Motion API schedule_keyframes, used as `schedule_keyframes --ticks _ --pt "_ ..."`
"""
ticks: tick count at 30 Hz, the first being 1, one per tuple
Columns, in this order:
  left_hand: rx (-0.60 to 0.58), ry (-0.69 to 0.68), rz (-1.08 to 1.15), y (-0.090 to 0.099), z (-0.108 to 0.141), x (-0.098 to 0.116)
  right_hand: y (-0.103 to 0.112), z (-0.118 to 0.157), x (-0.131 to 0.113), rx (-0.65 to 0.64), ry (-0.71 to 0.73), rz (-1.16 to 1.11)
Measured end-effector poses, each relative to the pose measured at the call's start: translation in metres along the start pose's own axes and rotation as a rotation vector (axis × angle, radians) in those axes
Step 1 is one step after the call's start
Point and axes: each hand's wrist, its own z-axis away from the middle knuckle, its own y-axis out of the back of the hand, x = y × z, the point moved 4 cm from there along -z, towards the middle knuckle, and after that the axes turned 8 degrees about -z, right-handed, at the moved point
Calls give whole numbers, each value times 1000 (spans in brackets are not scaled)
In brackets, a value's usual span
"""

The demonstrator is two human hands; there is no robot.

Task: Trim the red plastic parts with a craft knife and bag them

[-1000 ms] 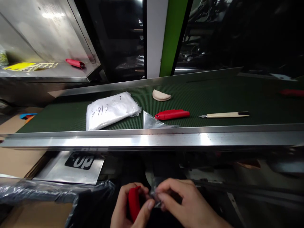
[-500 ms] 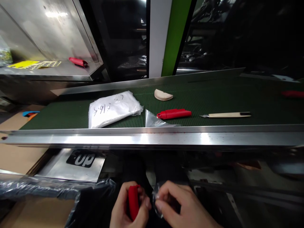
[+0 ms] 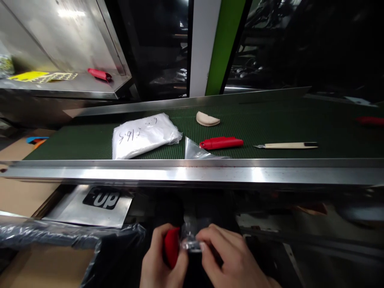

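Note:
In the lower middle, my left hand (image 3: 156, 260) is wrapped round a red handle-like plastic piece (image 3: 171, 249). Thumb and forefinger of my right hand (image 3: 229, 256) pinch a small crumpled clear plastic bag (image 3: 191, 243), which bridges the gap to the left fingertips and is blurred. Both hands are below the conveyor's front edge, over my lap. Up on the green belt (image 3: 90, 136) lies a similar red piece (image 3: 222, 143), partly over a flat clear bag (image 3: 193, 151). To its right is a craft knife (image 3: 286, 145) with a cream handle.
A white wrapped packet (image 3: 144, 134) with handwriting and some cream half-round pads (image 3: 207, 119) lie on the belt. A metal rail (image 3: 210, 172) edges it in front. Another red piece (image 3: 100, 75) sits on the steel shelf at left. A plastic-lined box (image 3: 51, 264) stands at lower left.
My right hand has brought the clear bag left and slightly up, against the left hand and red piece. The red piece has tilted a little. Things on the belt keep their places.

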Motion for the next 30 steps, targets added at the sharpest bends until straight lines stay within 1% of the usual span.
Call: schedule_keyframes --ticks 2,4,6,7,8,9,11,13,15,16,18,21,24,26,30 --pt "69 -15 -13 2 -2 2 3 -2 -5 38 78 59" --pt "117 -81 -57 2 0 6 8 -6 -12 11 104 71" --pt "107 -173 -89 -2 2 10 11 -10 -18 -78 114 29" --pt "77 -199 -80 -6 2 9 11 -11 -18 -95 119 28" --pt "41 -200 -63 -10 0 6 12 -12 -14 -81 127 55" --pt "9 -180 -49 -15 -4 1 10 -12 -7 -52 134 107" --pt "-35 -110 -26 -22 -16 -14 4 -8 16 38 154 259" --pt "-64 -43 -4 -27 -28 -31 -9 -1 44 57 161 328" --pt "-89 6 24 -31 -34 -45 -21 7 69 47 159 327" --pt "-99 22 37 -32 -34 -50 -25 10 77 51 155 317" --pt "-107 43 65 -32 -30 -58 -25 14 84 70 138 274" --pt "-122 73 117 -32 -18 -61 -17 12 80 120 89 162" --pt "-186 108 200 -35 -6 -55 -8 6 68 175 2 39" --pt "-206 123 249 -35 -1 -47 -8 4 59 171 -43 -32" --pt "-171 127 254 -31 3 -31 -13 2 47 136 -93 -114"
